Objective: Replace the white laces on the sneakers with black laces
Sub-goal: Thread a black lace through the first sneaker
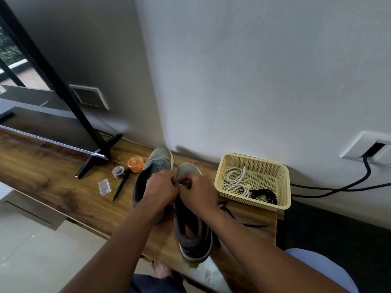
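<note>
Two grey sneakers stand side by side on the wooden table point(53, 182), toes toward the wall: the left sneaker point(157, 160) and the right sneaker point(193, 235). My left hand point(161, 187) and my right hand point(198, 192) meet over the front of the right sneaker, fingers curled, pinching a black lace point(186, 183) at its eyelets. Loose ends of that black lace point(229, 212) trail on the table to the right of the shoe. A cream plastic basket point(283, 176) holds white laces point(234, 178) and another black lace point(263, 195).
Left of the shoes lie an orange lidded pot point(135, 164), a tape roll point(118, 171), a black pen point(121, 186) and a small clear box point(104, 187). A TV stand foot point(95, 157) sits farther left. Black cables point(338, 187) run from a wall socket at the right.
</note>
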### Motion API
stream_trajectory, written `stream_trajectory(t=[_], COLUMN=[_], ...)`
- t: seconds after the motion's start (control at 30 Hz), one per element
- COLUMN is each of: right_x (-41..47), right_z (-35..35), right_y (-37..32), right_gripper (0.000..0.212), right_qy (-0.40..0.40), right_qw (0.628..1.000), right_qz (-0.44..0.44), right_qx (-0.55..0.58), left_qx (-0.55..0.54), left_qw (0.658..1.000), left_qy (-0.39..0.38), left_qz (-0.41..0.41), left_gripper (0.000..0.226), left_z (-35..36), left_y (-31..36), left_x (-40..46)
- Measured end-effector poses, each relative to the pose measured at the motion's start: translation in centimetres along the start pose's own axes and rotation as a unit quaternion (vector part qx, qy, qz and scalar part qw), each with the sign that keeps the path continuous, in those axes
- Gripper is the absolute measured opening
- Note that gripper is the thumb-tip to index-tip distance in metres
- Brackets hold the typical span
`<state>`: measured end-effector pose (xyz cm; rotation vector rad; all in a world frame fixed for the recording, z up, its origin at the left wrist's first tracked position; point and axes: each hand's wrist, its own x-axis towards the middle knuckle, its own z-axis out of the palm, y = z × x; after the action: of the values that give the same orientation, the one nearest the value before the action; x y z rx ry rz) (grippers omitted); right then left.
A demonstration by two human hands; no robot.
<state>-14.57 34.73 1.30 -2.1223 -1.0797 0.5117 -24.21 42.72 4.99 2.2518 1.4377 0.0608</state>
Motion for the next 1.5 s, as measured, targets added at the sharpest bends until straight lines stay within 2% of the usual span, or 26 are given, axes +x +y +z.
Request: stream_trajectory(t=[0.13,0.27,0.37,0.43,0.47,0.5,0.57,0.6,0.63,0.67,0.7,0.77,0.8,0.87,0.97,1.03,1.07,1.13,1.2,1.23,1.3,1.37,1.4,1.43,1.47,1.5], right_x=[0.5,0.6,0.6,0.5,0.4,0.4,0.3,0.2,0.2,0.1,0.0,-0.1,-0.1,-0.1,-0.1,-0.2,-0.3,-0.3,-0.3,-0.3,-0.3,-0.1,-0.1,-0.1,-0.1,-0.1], right_z=[-0.7,-1.3,-1.5,-1.6,-1.7,-1.7,-1.8,-1.8,-1.8,-1.7,-1.7,-1.6,-1.5,-1.5,-1.6,-1.7,-1.7,-1.8,-1.8,-1.8,-1.7,-1.7,-1.7,-1.7,-1.7,-1.7], right_y=[0.2,-0.2,-0.2,-0.1,0.0,0.0,0.0,0.0,0.1,0.1,0.2,0.3,0.3,0.2,0.2,0.2,0.3,0.5,0.5,0.5,0.5,0.5,0.6,0.7,0.8,0.8], right_gripper=[0.026,0.03,0.032,0.03,0.029,0.027,0.026,0.027,0.028,0.029,0.03,0.03,0.031,0.03,0.027,0.024,0.024,0.026,0.031,0.035,0.043,0.051,0.055,0.059,0.061,0.061], right_qy=[-0.047,-0.032,-0.012,-0.007,-0.007,-0.006,-0.005,-0.006,-0.009,-0.014,-0.019,-0.029,-0.033,-0.034,-0.026,-0.019,-0.017,-0.018,-0.024,-0.028,-0.034,-0.038,-0.04,-0.041,-0.041,-0.043], right_qw=[0.998,0.999,0.998,0.997,0.996,0.996,0.997,0.996,0.996,0.995,0.995,0.995,0.994,0.994,0.993,0.992,0.991,0.991,0.991,0.991,0.993,0.993,0.993,0.993,0.994,0.994], right_qz=[0.009,0.003,-0.001,0.004,0.006,0.009,0.011,0.008,0.005,0.003,0.004,0.007,0.008,0.007,0.009,0.007,0.006,0.01,0.016,0.018,0.025,0.029,0.03,0.03,0.029,0.029], right_qx=[-0.031,-0.041,-0.061,-0.079,-0.083,-0.083,-0.082,-0.086,-0.091,-0.096,-0.099,-0.099,-0.099,-0.107,-0.112,-0.125,-0.13,-0.133,-0.133,-0.129,-0.113,-0.108,-0.109,-0.108,-0.102,-0.092], left_qx=[0.038,0.025,-0.047,-0.135,-0.213,-0.317,-0.5,-0.552,-0.57,-0.539,-0.467,-0.275,-0.188,-0.038,0.115,0.159,0.159,0.098,-0.076,-0.204,-0.453,-0.605,-0.624,-0.596,-0.515,-0.385], left_qw=[0.999,0.999,0.995,0.986,0.972,0.944,0.86,0.827,0.812,0.827,0.86,0.926,0.953,0.99,0.989,0.98,0.98,0.993,0.993,0.969,0.866,0.763,0.745,0.76,0.808,0.87], left_qy=[-0.01,0.03,0.083,0.1,0.1,0.095,0.087,0.094,0.115,0.153,0.203,0.257,0.231,0.108,-0.055,-0.11,-0.11,-0.045,0.071,0.129,0.21,0.225,0.236,0.259,0.285,0.308], left_qz=[0.021,0.031,0.034,0.016,-0.001,-0.017,-0.044,-0.046,-0.046,-0.041,-0.028,0.022,0.05,0.085,0.074,0.056,0.052,0.057,0.053,0.043,0.028,0.019,0.009,-0.005,-0.016,-0.028], left_gripper=[0.012,0.011,0.013,0.014,0.014,0.014,0.015,0.015,0.015,0.016,0.019,0.02,0.019,0.013,0.019,0.028,0.03,0.031,0.035,0.036,0.036,0.038,0.036,0.032,0.029,0.026], left_z=[-0.3,-1.2,-1.8,-2.1,-2.2,-2.3,-2.9,-3.4,-3.9,-4.5,-5.1,-6.1,-6.3,-5.7,-4.5,-4.1,-4.0,-4.3,-4.7,-5.2,-6.3,-7.2,-7.4,-7.4,-7.4,-7.3], left_y=[0.6,0.4,-0.1,-0.2,-0.1,0.1,0.7,0.8,0.6,0.2,-0.3,-1.1,-1.2,-1.0,-0.2,0.0,-0.1,-0.2,-0.4,-0.6,-1.0,-1.2,-1.2,-1.3,-1.4,-1.7], left_x=[0.0,-0.1,-0.3,-0.4,-0.3,-0.2,0.0,0.1,0.2,0.2,0.2,-0.3,-0.7,-1.6,-2.2,-2.0,-1.9,-1.8,-1.5,-1.3,-1.1,-1.6,-1.9,-2.1,-2.2,-2.1])
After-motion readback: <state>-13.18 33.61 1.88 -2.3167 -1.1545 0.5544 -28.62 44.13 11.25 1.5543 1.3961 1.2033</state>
